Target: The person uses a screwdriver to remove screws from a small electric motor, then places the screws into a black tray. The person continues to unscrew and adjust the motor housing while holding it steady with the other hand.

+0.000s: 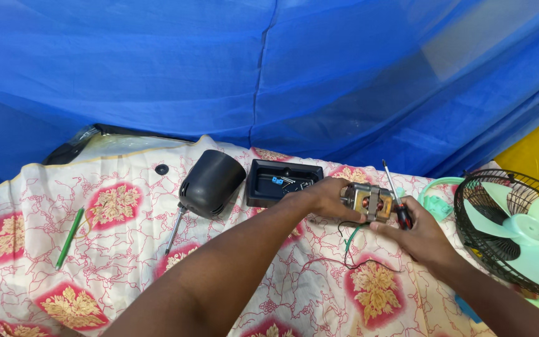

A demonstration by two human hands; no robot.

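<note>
left hand (327, 198) grips fan motor (368, 201) | right hand (420, 236) clasps screwdriver (395, 192), touching motor; black tray (282, 182) just beyond left hand

makeshift home repair spot: floral cloth (113, 249), blue netting (282, 68), fan parts (513, 231).

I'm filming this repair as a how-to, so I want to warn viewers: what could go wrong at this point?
The screwdriver shares the right hand with the motor, so its tip might slip. The loose wires trailing below could snag. Small parts in the black tray beside the left hand could get knocked out.
</note>
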